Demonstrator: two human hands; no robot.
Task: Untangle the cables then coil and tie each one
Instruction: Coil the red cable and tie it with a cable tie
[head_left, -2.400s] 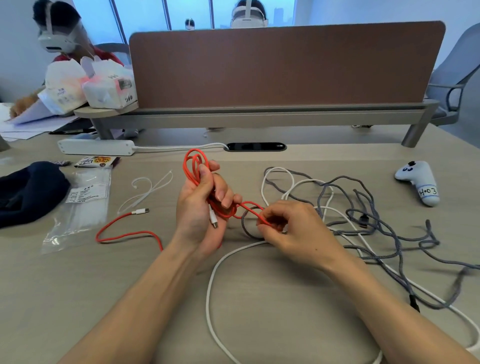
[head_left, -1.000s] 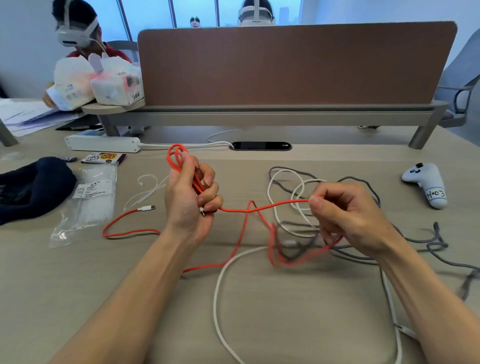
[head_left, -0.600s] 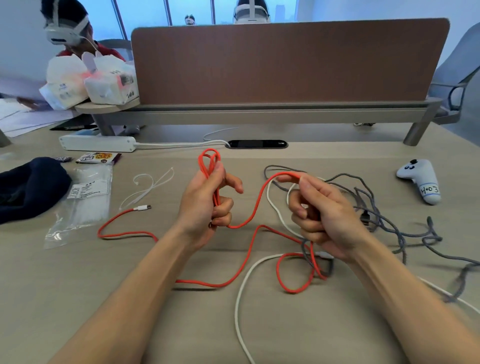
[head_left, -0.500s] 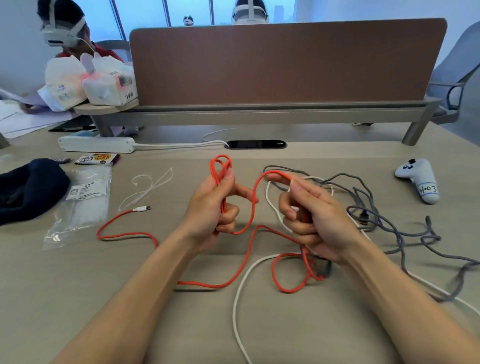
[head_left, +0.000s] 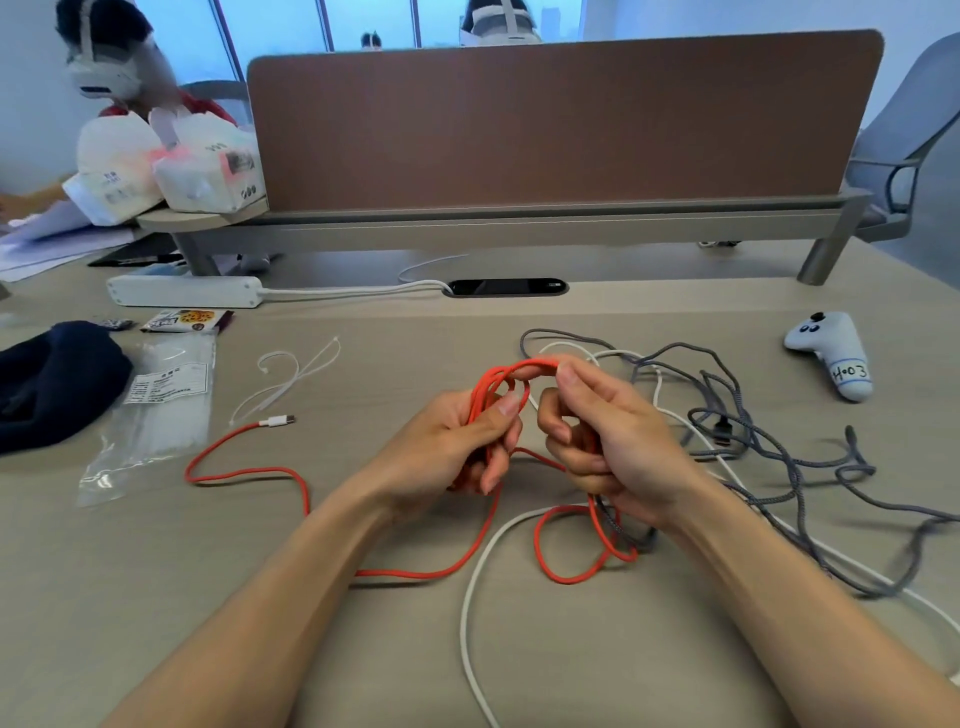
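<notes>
Office desk (head_left: 156, 597), brown divider (head_left: 561, 119) at the back, power strip (head_left: 182, 291) under it, people in headsets beyond. Your left hand (head_left: 441, 447) is clenched round a bunch of red cable (head_left: 249, 473) loops, thumb pressed across them. Your right hand (head_left: 618, 441) pinches the top of a red loop between thumb and index just beside the bunch, other fingers curled in; whether more red runs through that palm, cannot tell. The rest of the red cable lies on the desk: one run goes left to its white plug (head_left: 278, 420) near the loose zip ties (head_left: 291, 379), another makes a slack loop under your right wrist, where it crosses the white cable (head_left: 467, 623) and the grey cable (head_left: 795, 467). The grey one is a loose tangle to the right, near the controller (head_left: 831, 353); the bag (head_left: 156, 410) of ties lies left. Judgement: coiling red, roughly half gathered, nothing tied. The cable looks light, limp and a bit springy, so loops will likely fan open if your left grip slackens. Hold the bunch at its middle, not the tips. Feed slack with a light pinch and let it slide. The loop at the grey crossing may snag, so lift it clear rather than tug. Keep off the plug; pull on the cord.
</notes>
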